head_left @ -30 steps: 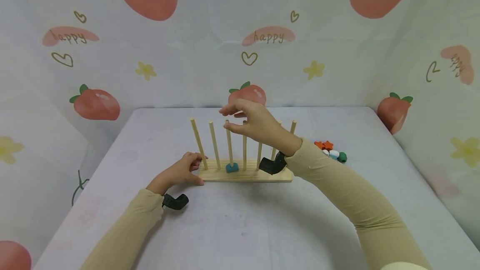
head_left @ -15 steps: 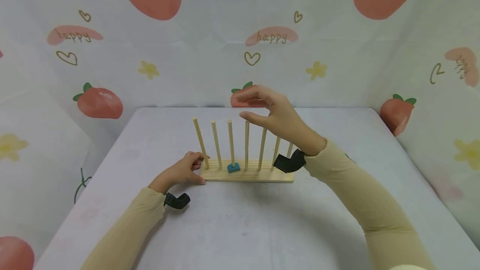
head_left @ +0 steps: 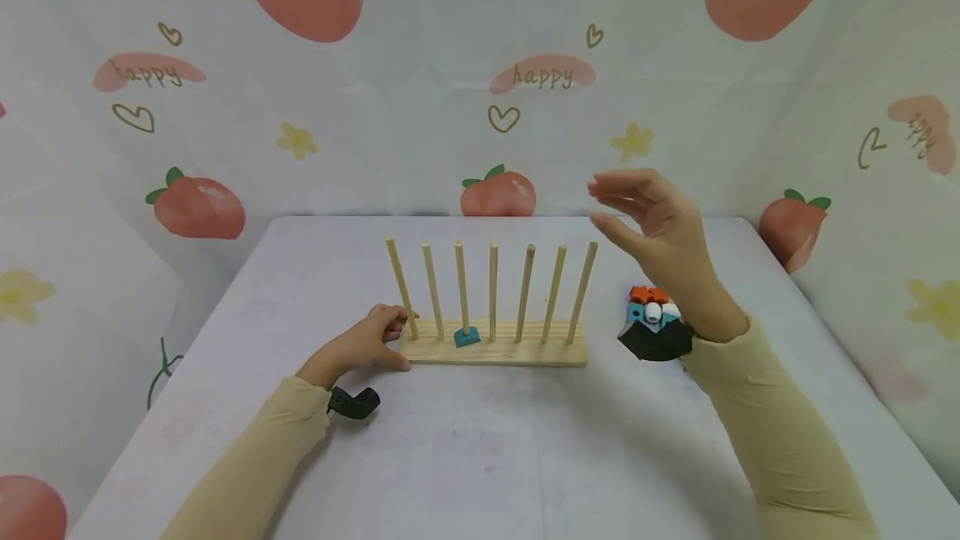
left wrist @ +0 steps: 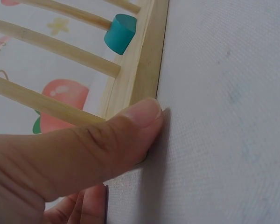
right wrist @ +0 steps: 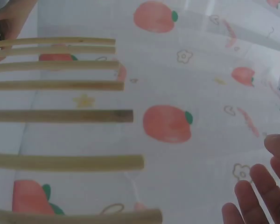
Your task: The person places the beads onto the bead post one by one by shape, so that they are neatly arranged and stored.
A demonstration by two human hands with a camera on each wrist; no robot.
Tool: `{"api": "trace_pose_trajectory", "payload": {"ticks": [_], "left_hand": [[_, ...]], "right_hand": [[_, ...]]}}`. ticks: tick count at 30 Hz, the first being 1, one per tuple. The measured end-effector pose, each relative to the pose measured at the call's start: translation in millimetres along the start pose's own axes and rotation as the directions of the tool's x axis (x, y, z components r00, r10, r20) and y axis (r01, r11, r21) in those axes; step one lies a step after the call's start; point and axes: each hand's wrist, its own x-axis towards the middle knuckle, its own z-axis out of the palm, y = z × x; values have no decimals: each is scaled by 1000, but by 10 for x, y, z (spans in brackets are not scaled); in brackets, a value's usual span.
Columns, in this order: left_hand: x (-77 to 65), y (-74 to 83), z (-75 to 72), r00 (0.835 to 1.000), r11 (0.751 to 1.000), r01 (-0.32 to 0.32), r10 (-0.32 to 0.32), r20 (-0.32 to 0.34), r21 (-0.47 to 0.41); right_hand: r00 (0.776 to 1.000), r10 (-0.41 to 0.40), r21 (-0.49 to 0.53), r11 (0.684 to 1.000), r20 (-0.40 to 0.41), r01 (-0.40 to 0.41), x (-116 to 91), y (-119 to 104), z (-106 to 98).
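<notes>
Wooden rack [head_left: 517, 353] lies between the gripping left hand [head_left: 362, 347] and raised right hand [head_left: 667, 244].

peg board [head_left: 525, 354]: pale tan | block [head_left: 467, 338]: teal | backdrop [head_left: 420, 48]: white, red-fruit print | sleeves [head_left: 251, 457]: beige

The head view looks forward and down; both wrist views, nearer and tipped sideways, share its pegs [head_left: 492, 290] at frame left.

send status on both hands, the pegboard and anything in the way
Left hand gripping wooden pegboard at left end. Right hand raised, empty, clear of pegs. Blue bead on third peg from left. Black wrist camera partly hiding bead pile.
</notes>
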Motion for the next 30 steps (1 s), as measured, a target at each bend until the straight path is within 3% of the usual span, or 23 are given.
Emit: {"api": "trace_pose_trajectory", "payload": {"ticks": [6,11,20,26,30], "left_hand": [[6,-11,10,1000,1000,4,-4,-10,16],[-3,-9,9,1000,1000,6,-5,-14,11],[6,-16,14,1000,1000,-3,3,-14,-9],[-10,7,12,1000,1000,-2,2,-15,-13],[-21,15,5,1000,1000,0,0,-13,-11]], "right_hand": [[993,20,-14,1000,-117,-22,-211,168,-163],[981,105,-174,976,-165,-134,-425,367,-234],[921,353,-432,814,-162,-388,-812,709,-396],[833,542,-502,693,-111,-518,-1031,912,-518],[792,604,-555,629,-91,-544,-1138,1011,-579]]}}
